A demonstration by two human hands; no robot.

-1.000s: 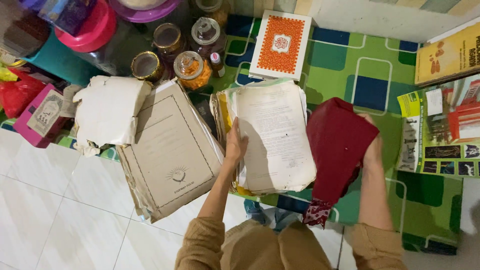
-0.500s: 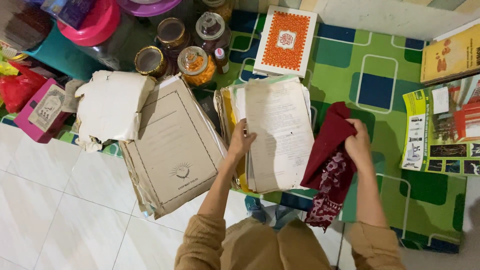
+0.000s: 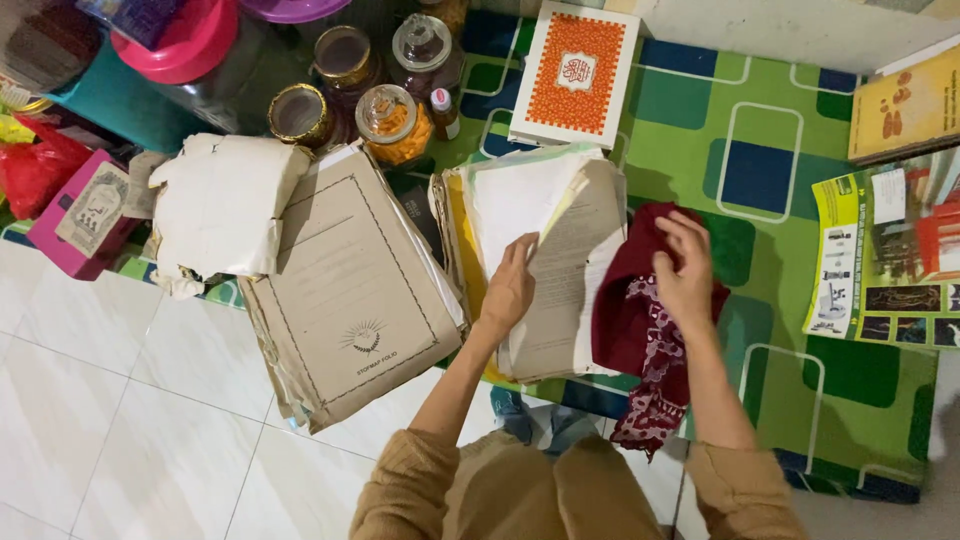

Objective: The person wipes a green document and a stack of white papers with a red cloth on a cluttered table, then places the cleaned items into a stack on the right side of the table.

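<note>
My left hand point(image 3: 510, 288) rests flat on a thick stack of old yellowed papers point(image 3: 545, 260) lying on the green mat, lifting the top sheets so they curl toward the right. Over at the stack's right edge, my right hand point(image 3: 685, 270) presses on a dark red cloth point(image 3: 640, 320) with a patterned lace end that trails down toward my knees. A worn brown paper folder point(image 3: 345, 290) lies just left of the stack, partly on the white tile.
Glass jars with gold lids point(image 3: 345, 90), a pink tub point(image 3: 185, 40) and a pink box point(image 3: 80, 215) crowd the upper left. An orange patterned box point(image 3: 575, 70) lies above the stack. Printed posters point(image 3: 885, 260) and a yellow book point(image 3: 905, 105) lie at right on the green-blue mat point(image 3: 760, 160).
The right hand pulled the red cloth left against the papers and bunched it. The left hand slid right across the stack, and the top sheets now lift and curl.
</note>
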